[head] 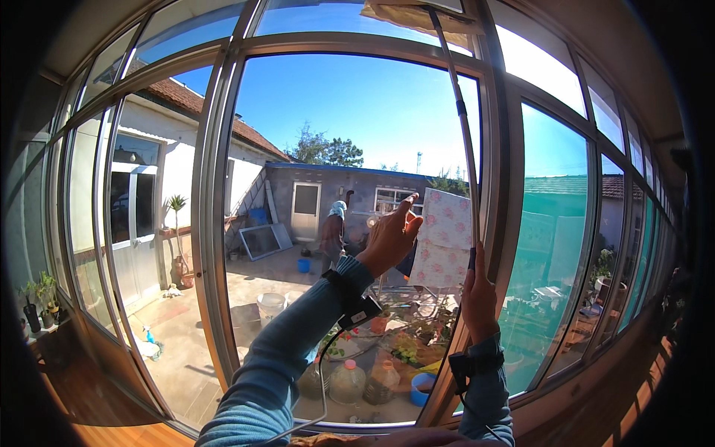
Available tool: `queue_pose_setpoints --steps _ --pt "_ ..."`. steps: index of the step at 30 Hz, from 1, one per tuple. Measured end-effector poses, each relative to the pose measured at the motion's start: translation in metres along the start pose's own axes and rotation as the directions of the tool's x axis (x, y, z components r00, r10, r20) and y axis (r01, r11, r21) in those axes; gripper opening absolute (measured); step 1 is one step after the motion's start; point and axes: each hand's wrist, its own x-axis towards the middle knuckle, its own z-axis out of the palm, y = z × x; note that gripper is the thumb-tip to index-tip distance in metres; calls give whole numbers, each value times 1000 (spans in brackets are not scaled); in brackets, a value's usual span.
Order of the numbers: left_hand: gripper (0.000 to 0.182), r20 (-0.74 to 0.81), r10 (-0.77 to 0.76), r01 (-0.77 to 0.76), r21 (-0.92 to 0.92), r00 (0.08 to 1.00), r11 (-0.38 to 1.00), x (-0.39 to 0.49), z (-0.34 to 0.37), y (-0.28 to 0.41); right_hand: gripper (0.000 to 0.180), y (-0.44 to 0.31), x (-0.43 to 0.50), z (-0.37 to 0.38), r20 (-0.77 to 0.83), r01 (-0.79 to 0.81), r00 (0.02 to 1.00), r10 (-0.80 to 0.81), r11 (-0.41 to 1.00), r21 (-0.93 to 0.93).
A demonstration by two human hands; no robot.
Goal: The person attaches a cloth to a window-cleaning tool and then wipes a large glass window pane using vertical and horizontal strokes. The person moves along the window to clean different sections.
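Note:
A long telescopic pole (465,134) rises along the right side of the large window pane. Its lower grip is held in my right hand (477,296). At its top, a flat head with yellowish cloth (413,15) lies against the upper pane, partly cut off by the picture's edge. My left hand (391,233) is raised before the glass, holding nothing, with index finger and thumb apart. Whether it touches the pane I cannot tell. Beyond its fingers, a white floral cloth (444,234) hangs in the yard.
Metal window frames (215,184) surround the panes. Outside, a person (333,232) in a headscarf stands near a blue bucket (303,265). Large plastic jugs (347,383), a blue tub (423,389) and plants (408,347) sit behind the glass. A cable (323,385) runs along my left sleeve.

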Motion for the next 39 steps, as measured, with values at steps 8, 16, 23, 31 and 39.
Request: queue_pose_setpoints --steps 8,16,23,31,39 --pt "52 59 14 -13 -20 998 1000 -46 -23 2 67 0 -41 -30 98 -64 993 59 997 50" --pt "51 40 -61 59 40 997 997 -86 -85 -24 64 -36 170 11 -2 201 980 -201 979 -34" --pt "48 25 -121 119 85 992 989 -97 -111 -57 58 -112 271 53 -93 316 946 -310 947 58" --pt "48 -13 -119 119 19 993 993 -114 -129 -85 71 -86 18 77 78 193 978 -193 981 1" --pt "58 43 3 0 -75 999 997 -90 -118 -45 72 -122 -68 62 166 90 981 -98 994 54"
